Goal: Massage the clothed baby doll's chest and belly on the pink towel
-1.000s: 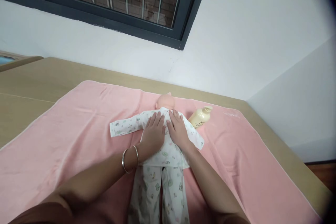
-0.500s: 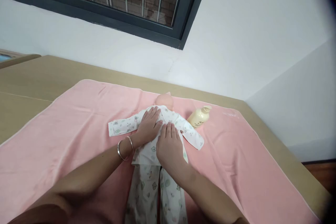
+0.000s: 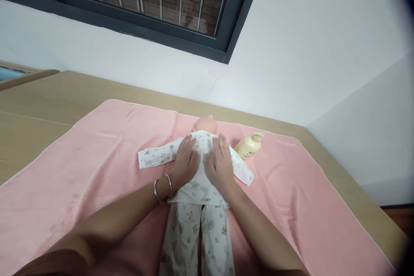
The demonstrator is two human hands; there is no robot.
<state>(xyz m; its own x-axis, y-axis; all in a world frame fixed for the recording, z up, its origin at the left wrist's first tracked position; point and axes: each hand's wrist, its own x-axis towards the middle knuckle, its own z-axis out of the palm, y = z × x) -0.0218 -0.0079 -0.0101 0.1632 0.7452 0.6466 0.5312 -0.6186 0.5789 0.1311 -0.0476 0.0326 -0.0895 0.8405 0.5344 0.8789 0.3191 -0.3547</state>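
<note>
A baby doll (image 3: 206, 125) lies on a pink blanket, its head toward the wall and its face turned out of sight. It is dressed in a white printed top (image 3: 202, 185) with the sleeves spread sideways, and matching trousers (image 3: 190, 233). My left hand (image 3: 185, 161), with two bangles (image 3: 162, 187) at the wrist, lies flat on the left side of the top near the shoulder. On the right side of the top rests my right hand (image 3: 221, 166), fingers stretched out toward the other shoulder. Both hands hold nothing.
The pink blanket (image 3: 106, 146) covers much of a wooden surface (image 3: 39, 99). A cream-coloured pump bottle (image 3: 249, 145) lies tilted by the doll's right-hand sleeve. Behind stand a white wall (image 3: 274, 60) and a dark-framed window (image 3: 223, 43) with bars outside.
My right hand has moved from the middle of the top up and to the right, toward the shoulder. My left hand stays on the left side. The view has shifted slightly.
</note>
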